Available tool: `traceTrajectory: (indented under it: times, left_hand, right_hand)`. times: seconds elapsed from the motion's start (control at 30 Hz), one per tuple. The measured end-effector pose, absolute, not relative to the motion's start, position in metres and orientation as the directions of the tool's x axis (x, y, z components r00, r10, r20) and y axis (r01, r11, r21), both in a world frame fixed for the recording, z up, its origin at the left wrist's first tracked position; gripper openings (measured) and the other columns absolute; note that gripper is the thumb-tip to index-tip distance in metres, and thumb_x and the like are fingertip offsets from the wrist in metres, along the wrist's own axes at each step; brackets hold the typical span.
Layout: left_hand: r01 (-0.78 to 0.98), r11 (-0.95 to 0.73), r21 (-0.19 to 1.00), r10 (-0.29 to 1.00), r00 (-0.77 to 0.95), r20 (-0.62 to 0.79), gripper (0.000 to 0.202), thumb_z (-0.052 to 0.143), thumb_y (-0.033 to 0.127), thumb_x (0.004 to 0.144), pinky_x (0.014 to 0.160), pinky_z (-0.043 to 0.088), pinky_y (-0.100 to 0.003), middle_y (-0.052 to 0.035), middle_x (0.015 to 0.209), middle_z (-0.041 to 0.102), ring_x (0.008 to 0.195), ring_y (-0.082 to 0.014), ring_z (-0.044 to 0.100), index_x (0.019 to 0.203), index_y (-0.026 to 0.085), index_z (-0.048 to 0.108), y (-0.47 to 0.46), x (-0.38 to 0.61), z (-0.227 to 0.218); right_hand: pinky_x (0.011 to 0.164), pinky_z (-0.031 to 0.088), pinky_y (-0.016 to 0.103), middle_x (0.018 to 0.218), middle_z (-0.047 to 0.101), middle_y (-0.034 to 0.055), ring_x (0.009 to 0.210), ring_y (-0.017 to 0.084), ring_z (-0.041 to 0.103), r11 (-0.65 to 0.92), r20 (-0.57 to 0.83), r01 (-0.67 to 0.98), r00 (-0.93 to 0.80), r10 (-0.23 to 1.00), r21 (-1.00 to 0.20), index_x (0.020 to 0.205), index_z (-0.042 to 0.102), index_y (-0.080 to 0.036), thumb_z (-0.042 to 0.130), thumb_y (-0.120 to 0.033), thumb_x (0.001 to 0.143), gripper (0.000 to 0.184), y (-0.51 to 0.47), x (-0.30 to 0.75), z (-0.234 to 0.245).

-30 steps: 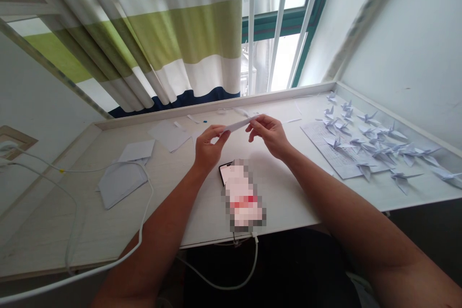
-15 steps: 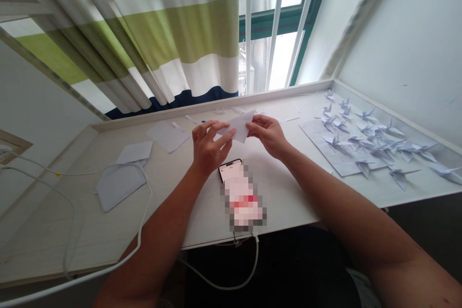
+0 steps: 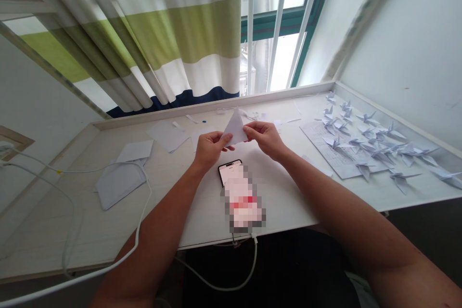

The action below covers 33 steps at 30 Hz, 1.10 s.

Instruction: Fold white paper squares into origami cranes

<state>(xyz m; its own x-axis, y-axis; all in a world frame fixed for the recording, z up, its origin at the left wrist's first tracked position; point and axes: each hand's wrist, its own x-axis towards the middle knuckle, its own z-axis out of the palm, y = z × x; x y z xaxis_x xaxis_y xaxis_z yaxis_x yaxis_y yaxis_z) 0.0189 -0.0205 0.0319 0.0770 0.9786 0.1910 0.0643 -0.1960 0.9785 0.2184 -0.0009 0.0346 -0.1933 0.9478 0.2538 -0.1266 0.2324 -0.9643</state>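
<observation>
Above the middle of the desk my left hand (image 3: 211, 150) and my right hand (image 3: 265, 138) together hold a white paper triangle (image 3: 234, 128) by its lower corners, with its point up. Below the hands lies a smartphone (image 3: 230, 172), its screen lit and mostly blurred out. My wrists are just above it, not touching it.
Loose white paper sheets (image 3: 168, 135) and a stack of paper (image 3: 121, 178) lie to the left. Several folded paper cranes (image 3: 371, 144) stand on a printed sheet (image 3: 332, 149) to the right. A white cable (image 3: 108, 260) runs past my left forearm. Curtains and a barred window lie beyond the desk.
The paper has gone from a narrow strip to a flat triangle, point up. Both hands have moved slightly closer to the phone.
</observation>
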Motion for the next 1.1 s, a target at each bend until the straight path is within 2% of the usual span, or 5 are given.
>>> traceTrajectory:
  times: [0.13, 0.37, 0.6, 0.83, 1.1]
  left_hand:
    - [0.029, -0.187, 0.982, 0.982, 0.022, 0.186, 0.043, 0.082, 0.056, 0.077, 0.058, 0.054, -0.03, -0.0079, 0.071, 0.078, 0.061, -0.0219, 0.075, 0.085, 0.014, 0.08, -0.02, 0.017, 0.034]
    - [-0.036, -0.193, 0.981, 0.978, 0.068, 0.195, 0.04, 0.085, 0.051, 0.075, 0.066, 0.058, -0.03, -0.0077, 0.08, 0.08, 0.073, -0.0211, 0.075, 0.089, 0.014, 0.079, -0.019, 0.014, 0.035]
    - [-0.019, -0.221, 0.975, 0.975, 0.021, 0.222, 0.038, 0.086, 0.05, 0.073, 0.062, 0.054, -0.029, -0.0059, 0.073, 0.077, 0.063, -0.0165, 0.069, 0.084, 0.014, 0.079, -0.013, 0.012, 0.028]
    - [-0.031, -0.209, 0.977, 0.978, -0.015, 0.209, 0.042, 0.088, 0.053, 0.068, 0.066, 0.06, -0.031, -0.005, 0.078, 0.077, 0.067, -0.0161, 0.068, 0.083, 0.014, 0.079, -0.003, 0.005, 0.013]
    - [-0.022, -0.204, 0.979, 0.979, -0.015, 0.204, 0.043, 0.088, 0.054, 0.067, 0.066, 0.061, -0.032, -0.0044, 0.079, 0.077, 0.07, -0.0165, 0.067, 0.083, 0.015, 0.08, 0.006, 0.004, 0.004]
  right_hand:
    - [0.071, 0.056, 0.033, 0.074, 0.074, 0.004, 0.067, 0.016, 0.068, 0.196, 0.205, -0.061, -0.284, 0.937, -0.979, 0.083, 0.077, -0.016, 0.082, -0.052, 0.08, 0.035, -0.001, 0.22, 0.033]
    - [0.069, 0.057, 0.031, 0.068, 0.071, 0.0029, 0.064, 0.015, 0.065, 0.213, 0.212, -0.03, -0.289, 0.933, -0.977, 0.078, 0.074, -0.016, 0.081, -0.053, 0.08, 0.038, -0.006, 0.217, 0.035]
    - [0.061, 0.051, 0.028, 0.065, 0.068, 0.0016, 0.059, 0.013, 0.061, 0.236, 0.22, 0.033, -0.26, 0.94, -0.971, 0.073, 0.069, -0.017, 0.078, -0.053, 0.081, 0.038, -0.004, 0.215, 0.026]
    - [0.059, 0.049, 0.028, 0.067, 0.068, 0.0016, 0.056, 0.013, 0.06, 0.248, 0.214, 0.105, -0.264, 0.941, -0.963, 0.078, 0.07, -0.017, 0.074, -0.047, 0.082, 0.03, 0.003, 0.212, 0.014]
    - [0.06, 0.049, 0.027, 0.066, 0.07, 0.002, 0.056, 0.014, 0.061, 0.134, 0.121, 0.026, -0.281, 0.952, -0.991, 0.08, 0.071, -0.017, 0.068, -0.029, 0.074, 0.013, 0.009, 0.206, 0.016]
